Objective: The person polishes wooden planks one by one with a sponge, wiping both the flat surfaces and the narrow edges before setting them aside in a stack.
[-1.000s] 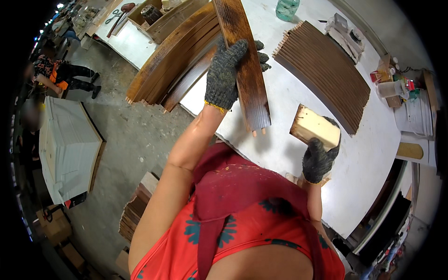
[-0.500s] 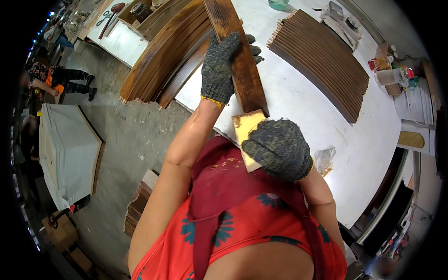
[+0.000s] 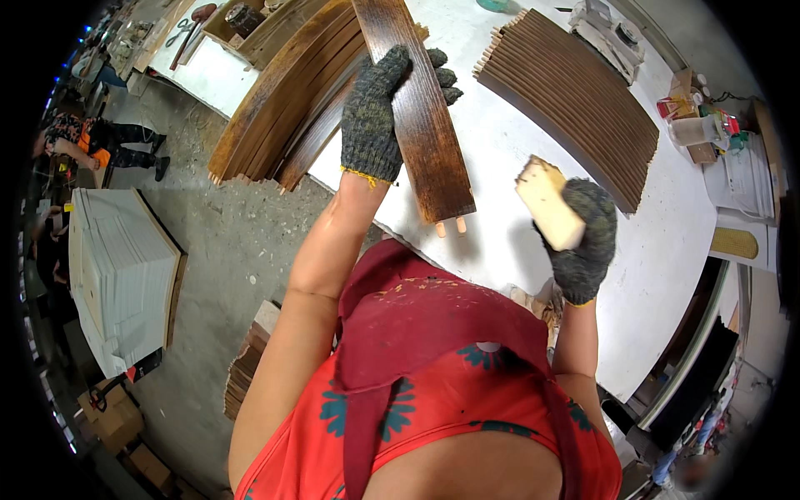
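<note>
My left hand (image 3: 372,117), in a dark knitted glove with a yellow hem, is closed around a brown-stained wooden slat (image 3: 427,137). The thumb lies across the slat's face and the fingertips show past its right edge. Two pale dowels (image 3: 451,226) stick out of its near end. Gloved the same way, my right hand (image 3: 590,237) grips a pale yellow sponge block (image 3: 547,200) with a browned end. That hand is over the white table (image 3: 500,250), to the right of the slat and apart from it.
Curved brown slats (image 3: 279,96) are stacked at the table's left edge. A row of similar slats (image 3: 571,104) lies at the right. Beyond are a wooden box (image 3: 271,42), a jar (image 3: 244,18) and scissors (image 3: 177,32). White panels (image 3: 125,275) stand stacked on the floor at left.
My right hand has moved the sponge right and away from the slat's near end. The left hand has turned the slat, so its broad face and end dowels now show.
</note>
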{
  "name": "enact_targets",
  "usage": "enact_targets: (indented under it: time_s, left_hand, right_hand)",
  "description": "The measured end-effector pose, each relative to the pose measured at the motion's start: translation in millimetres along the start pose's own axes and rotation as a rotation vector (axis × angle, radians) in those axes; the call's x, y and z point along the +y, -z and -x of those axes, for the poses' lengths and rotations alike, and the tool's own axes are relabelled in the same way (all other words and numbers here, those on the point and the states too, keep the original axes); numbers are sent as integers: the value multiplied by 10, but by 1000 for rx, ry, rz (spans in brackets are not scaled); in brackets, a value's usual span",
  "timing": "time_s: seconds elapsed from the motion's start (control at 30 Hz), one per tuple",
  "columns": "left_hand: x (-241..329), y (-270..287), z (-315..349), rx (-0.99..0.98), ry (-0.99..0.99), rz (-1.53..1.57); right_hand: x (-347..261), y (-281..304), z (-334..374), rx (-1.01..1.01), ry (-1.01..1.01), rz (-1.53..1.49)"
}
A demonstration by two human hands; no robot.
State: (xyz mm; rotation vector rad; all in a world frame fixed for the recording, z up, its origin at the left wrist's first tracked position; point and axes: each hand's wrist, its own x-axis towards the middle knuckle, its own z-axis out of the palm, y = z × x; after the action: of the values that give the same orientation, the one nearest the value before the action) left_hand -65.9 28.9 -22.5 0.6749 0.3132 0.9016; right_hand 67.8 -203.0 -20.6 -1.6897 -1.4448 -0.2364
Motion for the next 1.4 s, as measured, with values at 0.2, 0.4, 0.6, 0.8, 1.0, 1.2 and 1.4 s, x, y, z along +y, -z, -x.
enact_targets:
  time_s: [0.2, 0.4, 0.6, 0.8, 1.0, 1.2, 1.4]
  left_hand:
    - [-73, 38, -55, 12, 34, 80]
    - [-107, -78, -119, -13, 15, 187]
    - [-98, -278, -160, 22, 97, 354]
    - [-141, -449, -116, 37, 126, 356]
    - [-227, -546, -19, 41, 169, 478]
    - [-292, -544, -30, 46, 203, 525]
    - [-410, -287, -182, -8, 153, 453]
  right_hand:
    - [-125, -9, 107, 54, -275, -123]
    - [-183, -23, 250, -51, -81, 43]
    - [-276, -77, 49, 131, -65, -142]
    - [-302, -147, -166, 301, 97, -333]
    - [-306, -185, -186, 226, 128, -336]
    - [-353, -214, -33, 13, 86, -279]
    - [-425, -174, -12, -132, 192, -367]
